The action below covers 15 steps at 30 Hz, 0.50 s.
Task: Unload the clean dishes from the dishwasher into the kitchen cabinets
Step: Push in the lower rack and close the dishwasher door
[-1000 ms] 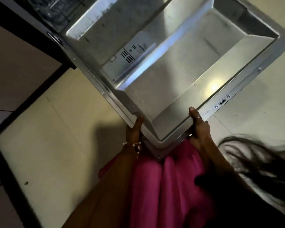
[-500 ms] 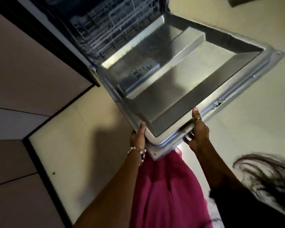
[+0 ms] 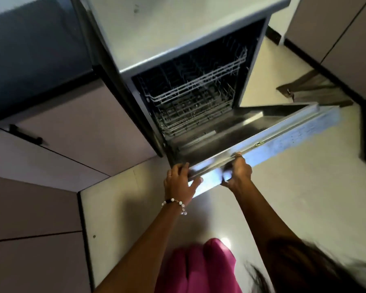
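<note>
The dishwasher (image 3: 178,39) stands open under the counter, its steel door (image 3: 273,142) hanging partly raised. My left hand (image 3: 179,182) grips the door's near corner edge, fingers over the rim. My right hand (image 3: 239,172) holds the same top edge a little to the right. Inside, the upper wire rack (image 3: 199,87) and the lower wire rack (image 3: 194,115) look empty of dishes as far as I can see.
Pale cabinet fronts (image 3: 61,123) with a black handle (image 3: 25,135) stand to the left. More cabinets (image 3: 336,32) are at the right rear. A brown mat (image 3: 313,87) lies on the light tiled floor (image 3: 294,197). My pink garment (image 3: 199,269) is below.
The door has swung upward from lying flat, both hands staying on its edge. My view has lifted, so the racks and the dishwasher's top now show.
</note>
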Each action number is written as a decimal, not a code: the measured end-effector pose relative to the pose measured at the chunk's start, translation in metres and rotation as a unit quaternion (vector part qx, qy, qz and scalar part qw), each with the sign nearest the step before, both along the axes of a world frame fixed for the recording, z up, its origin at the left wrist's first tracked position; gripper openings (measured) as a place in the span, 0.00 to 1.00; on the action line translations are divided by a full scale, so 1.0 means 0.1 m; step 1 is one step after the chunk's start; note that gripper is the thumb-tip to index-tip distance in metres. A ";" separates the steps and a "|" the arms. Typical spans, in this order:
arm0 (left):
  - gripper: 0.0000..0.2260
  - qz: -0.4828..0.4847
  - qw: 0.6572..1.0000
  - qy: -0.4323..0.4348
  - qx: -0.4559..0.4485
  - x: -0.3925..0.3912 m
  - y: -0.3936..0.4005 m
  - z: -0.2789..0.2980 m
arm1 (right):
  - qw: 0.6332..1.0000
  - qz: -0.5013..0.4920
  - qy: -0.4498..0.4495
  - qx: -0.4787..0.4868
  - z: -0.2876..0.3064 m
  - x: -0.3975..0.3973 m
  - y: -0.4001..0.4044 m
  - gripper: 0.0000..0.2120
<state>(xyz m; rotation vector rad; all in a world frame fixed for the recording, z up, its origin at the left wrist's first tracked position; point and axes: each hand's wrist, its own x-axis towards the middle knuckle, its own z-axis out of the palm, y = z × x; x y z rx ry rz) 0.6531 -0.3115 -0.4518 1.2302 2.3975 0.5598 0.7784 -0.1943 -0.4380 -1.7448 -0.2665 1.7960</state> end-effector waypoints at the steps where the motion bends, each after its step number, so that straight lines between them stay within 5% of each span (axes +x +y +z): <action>1: 0.36 -0.020 0.999 0.035 -0.023 -0.08 0.05 0.10 | 1.000 0.016 -0.011 0.003 0.10 -0.10 0.10 0.27; 6: 0.39 -0.090 0.973 0.199 -0.079 -0.51 0.34 0.49 | 0.988 0.110 -0.094 0.047 0.83 -0.59 0.40 0.08; 15: 0.41 -0.080 0.951 0.294 -0.041 -1.24 1.04 0.88 | 0.964 0.210 -0.130 0.098 1.20 -1.31 1.12 0.10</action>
